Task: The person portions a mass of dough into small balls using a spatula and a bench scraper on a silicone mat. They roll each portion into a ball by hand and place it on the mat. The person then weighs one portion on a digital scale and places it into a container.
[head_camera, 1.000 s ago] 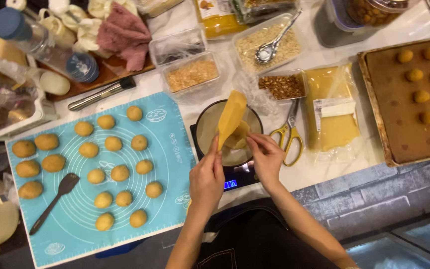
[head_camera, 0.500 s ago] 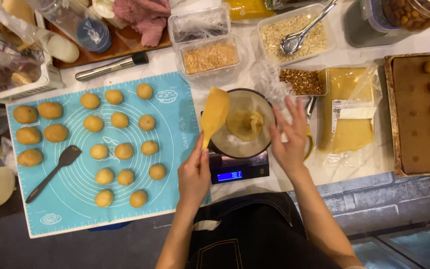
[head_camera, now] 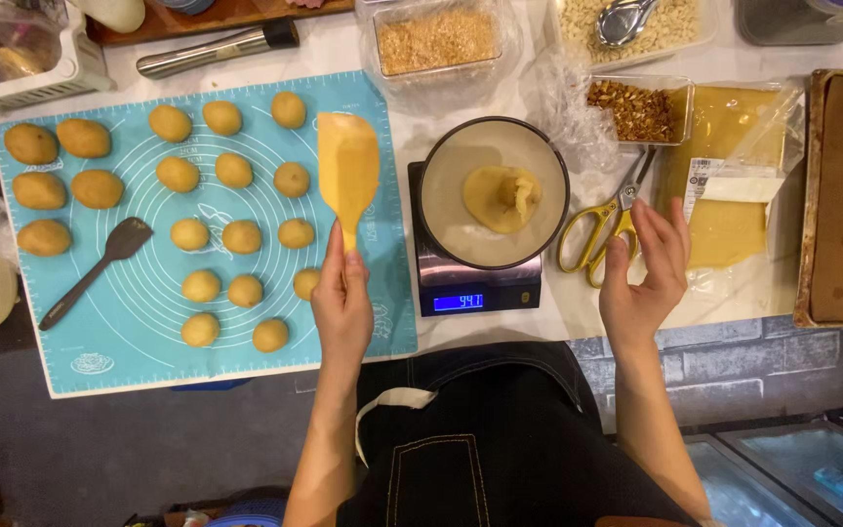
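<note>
Since half a second ago, my left hand (head_camera: 341, 298) has carried the yellow flat silicone scraper (head_camera: 347, 168) left, off the round dark-rimmed bowl (head_camera: 493, 192) and over the blue silicone mat (head_camera: 139, 293) of dough balls (head_camera: 242, 236). It grips the handle. My right hand (head_camera: 644, 278) hovers open and empty near the yellow-handled scissors (head_camera: 602, 222) on the tabletop (head_camera: 578, 312).

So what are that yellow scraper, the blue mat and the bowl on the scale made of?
The yellow scraper in the left hand looks like soft matte silicone or plastic: dull, rounded edges. The blue mat seems silicone too, lying flat with printed circles. The bowl looks ceramic or glass, with a smooth pale inside and dark rim; hard to tell which.
</note>
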